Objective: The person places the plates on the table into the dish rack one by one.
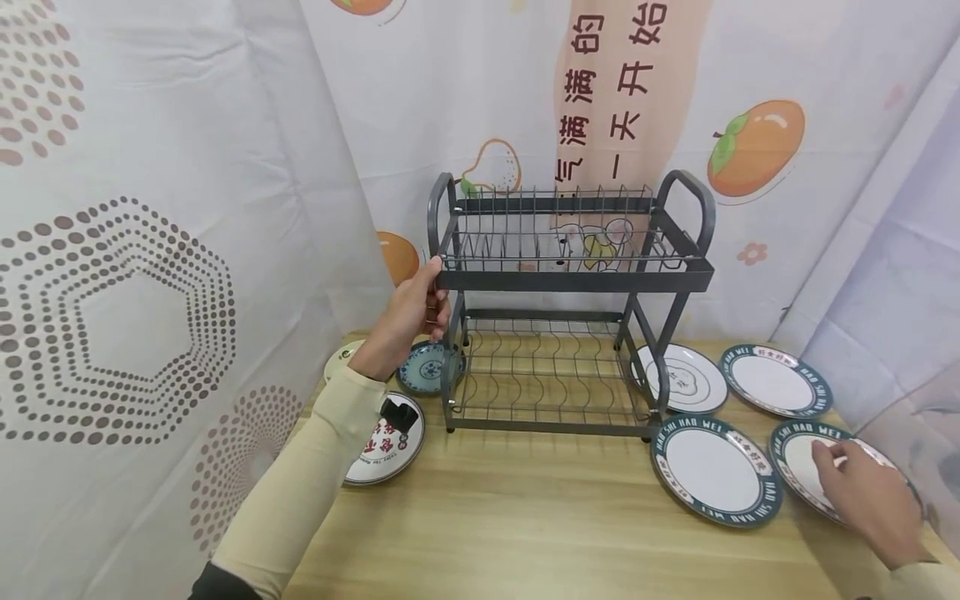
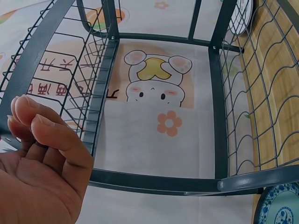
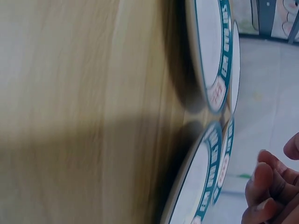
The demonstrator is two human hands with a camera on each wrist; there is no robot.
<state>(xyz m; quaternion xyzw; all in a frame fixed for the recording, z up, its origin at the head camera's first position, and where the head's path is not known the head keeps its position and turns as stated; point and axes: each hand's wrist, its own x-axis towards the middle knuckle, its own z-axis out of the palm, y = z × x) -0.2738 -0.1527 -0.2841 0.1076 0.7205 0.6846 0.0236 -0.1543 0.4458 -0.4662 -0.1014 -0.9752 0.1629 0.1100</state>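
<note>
A dark grey two-tier dish rack (image 1: 573, 281) stands on the wooden table, its wire shelves holding no dishes. My left hand (image 1: 420, 308) grips the upper tier at its front left corner, thumb on top and fingers curled below; in the left wrist view the bent fingers (image 2: 46, 126) overlap the rack's frame. On the right, my right hand (image 1: 870, 492) hovers over a green-rimmed plate (image 1: 795, 458), fingers loosely bent and holding nothing. The right wrist view shows thumb and fingers (image 3: 261, 182) apart, beside the plate (image 3: 191, 186).
Two more green-rimmed plates, one front (image 1: 712, 471) and one back (image 1: 776, 381), lie right of the rack with a white plate (image 1: 693, 379). To its left are a blue patterned plate (image 1: 423, 368), a white plate with red lettering (image 1: 390, 454) and a yellowish plate (image 1: 337, 360). Printed curtains (image 1: 300, 208) hang behind.
</note>
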